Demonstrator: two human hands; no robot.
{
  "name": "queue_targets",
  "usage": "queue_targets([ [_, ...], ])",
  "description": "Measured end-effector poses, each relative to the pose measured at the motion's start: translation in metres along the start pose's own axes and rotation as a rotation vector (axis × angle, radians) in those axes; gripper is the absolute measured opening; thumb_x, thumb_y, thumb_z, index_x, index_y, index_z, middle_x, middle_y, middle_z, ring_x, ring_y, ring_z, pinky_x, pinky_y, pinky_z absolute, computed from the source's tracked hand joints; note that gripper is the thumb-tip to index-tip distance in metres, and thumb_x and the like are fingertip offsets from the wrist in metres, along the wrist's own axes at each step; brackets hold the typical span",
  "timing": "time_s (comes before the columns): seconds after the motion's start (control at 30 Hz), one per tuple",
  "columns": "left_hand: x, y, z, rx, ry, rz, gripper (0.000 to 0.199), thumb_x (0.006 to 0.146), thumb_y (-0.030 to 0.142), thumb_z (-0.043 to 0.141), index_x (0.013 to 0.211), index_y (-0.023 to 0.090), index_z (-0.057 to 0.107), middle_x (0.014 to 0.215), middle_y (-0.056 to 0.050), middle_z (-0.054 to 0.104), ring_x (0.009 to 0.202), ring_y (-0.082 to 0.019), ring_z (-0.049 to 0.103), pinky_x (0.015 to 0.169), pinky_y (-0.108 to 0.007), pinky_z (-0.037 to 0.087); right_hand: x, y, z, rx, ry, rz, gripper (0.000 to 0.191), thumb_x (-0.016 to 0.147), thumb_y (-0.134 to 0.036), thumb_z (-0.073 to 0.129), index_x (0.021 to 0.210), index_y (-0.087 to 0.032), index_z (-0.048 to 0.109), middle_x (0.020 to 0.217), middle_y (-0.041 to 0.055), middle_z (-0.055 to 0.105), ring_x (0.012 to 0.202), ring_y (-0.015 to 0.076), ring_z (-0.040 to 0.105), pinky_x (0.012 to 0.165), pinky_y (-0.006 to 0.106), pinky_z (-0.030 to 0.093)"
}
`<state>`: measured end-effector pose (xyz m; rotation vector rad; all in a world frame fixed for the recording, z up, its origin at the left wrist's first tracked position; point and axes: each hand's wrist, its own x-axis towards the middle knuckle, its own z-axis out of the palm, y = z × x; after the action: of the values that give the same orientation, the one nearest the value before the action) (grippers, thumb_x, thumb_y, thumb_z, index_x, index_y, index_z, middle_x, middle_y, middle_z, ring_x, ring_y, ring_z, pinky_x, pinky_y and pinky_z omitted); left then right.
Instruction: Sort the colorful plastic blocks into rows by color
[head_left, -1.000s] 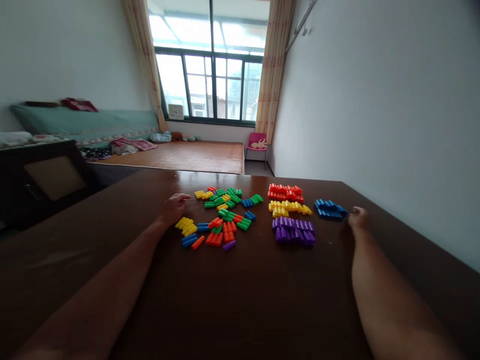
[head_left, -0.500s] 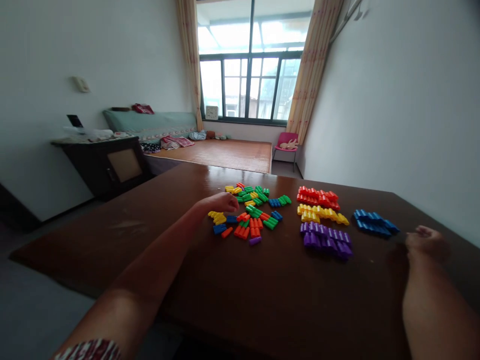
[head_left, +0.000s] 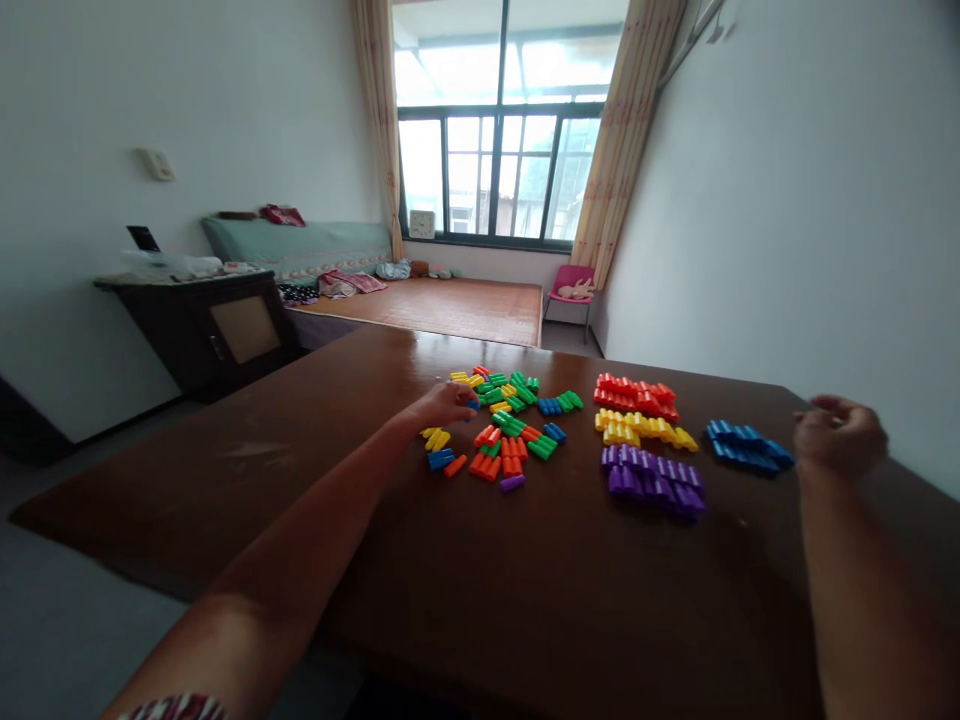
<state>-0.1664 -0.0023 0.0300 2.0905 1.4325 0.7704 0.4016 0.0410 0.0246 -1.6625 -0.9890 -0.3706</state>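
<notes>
Keep left hand lightly pinching the blue piece, clear of scattered pieces beside the grip. Cannot tell contents of right hand, curled near blue rows on the desk.

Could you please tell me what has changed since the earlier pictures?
The left hand has taken hold of a blue piece from among the scattered pieces. The right hand has moved slightly forward. The red rows, yellow rows, purple rows and blue rows stayed put.
</notes>
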Motion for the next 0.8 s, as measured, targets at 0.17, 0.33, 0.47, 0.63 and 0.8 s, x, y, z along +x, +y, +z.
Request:
queue_targets([
  [0.17, 0.001, 0.025, 0.023, -0.418, 0.084, 0.103, 0.039, 0.066, 0.035, 0.074, 0.099, 0.014, 0.068, 0.085, -0.006, 0.069, 0.08, -0.017, 0.065, 0.073, -0.03, 0.052, -0.057, -0.139, -0.01, 0.518, -0.538, -0.24, 0.034, 0.084, -0.038, 0.052, 0.111, -0.018, 0.061, 0.098, 0.0102, 0.07, 0.071, 0.0174, 0.065, 0.064, 0.03, 0.054],
  [0.33, -0.006, 0.06, 0.046, -0.52, 0.055, 0.191, 0.036, 0.067, 0.033, 0.077, 0.095, 0.013, 0.066, 0.084, -0.005, 0.069, 0.077, -0.015, 0.065, 0.07, -0.028, 0.052, -0.157, -0.217, -0.024, 0.633, -1.172, -0.503, 0.033, 0.082, -0.042, 0.06, 0.113, -0.03, 0.063, 0.096, 0.0024, 0.071, 0.078, 0.0203, 0.066, 0.071, 0.036, 0.055],
  [0.47, -0.011, 0.077, 0.056, -0.57, 0.032, 0.217, 0.034, 0.066, 0.034, 0.078, 0.089, 0.014, 0.063, 0.08, -0.003, 0.068, 0.073, -0.014, 0.064, 0.067, -0.026, 0.052, -0.191, -0.222, -0.025, 0.705, -1.253, -0.518, 0.035, 0.083, -0.04, 0.06, 0.117, -0.034, 0.061, 0.097, 0.0, 0.07, 0.086, 0.0235, 0.067, 0.077, 0.04, 0.055],
  [0.63, -0.008, 0.063, 0.041, -0.5, 0.045, 0.175, 0.039, 0.069, 0.039, 0.075, 0.099, 0.016, 0.065, 0.092, -0.006, 0.069, 0.086, -0.018, 0.065, 0.072, -0.029, 0.052, -0.158, -0.197, 0.005, 0.686, -1.08, -0.453, 0.032, 0.085, -0.04, 0.057, 0.114, -0.028, 0.062, 0.105, 0.0034, 0.07, 0.097, 0.0233, 0.066, 0.088, 0.042, 0.051],
  [0.8, -0.001, 0.006, -0.003, -0.467, 0.341, -0.069, 0.044, 0.065, 0.043, 0.074, 0.099, 0.015, 0.069, 0.081, -0.004, 0.07, 0.076, -0.017, 0.065, 0.069, -0.027, 0.052, -0.058, -0.095, 0.032, 0.53, -0.592, -0.126, 0.04, 0.078, -0.043, 0.06, 0.105, -0.014, 0.063, 0.099, 0.013, 0.071, 0.09, 0.0228, 0.067, 0.084, 0.04, 0.052],
])
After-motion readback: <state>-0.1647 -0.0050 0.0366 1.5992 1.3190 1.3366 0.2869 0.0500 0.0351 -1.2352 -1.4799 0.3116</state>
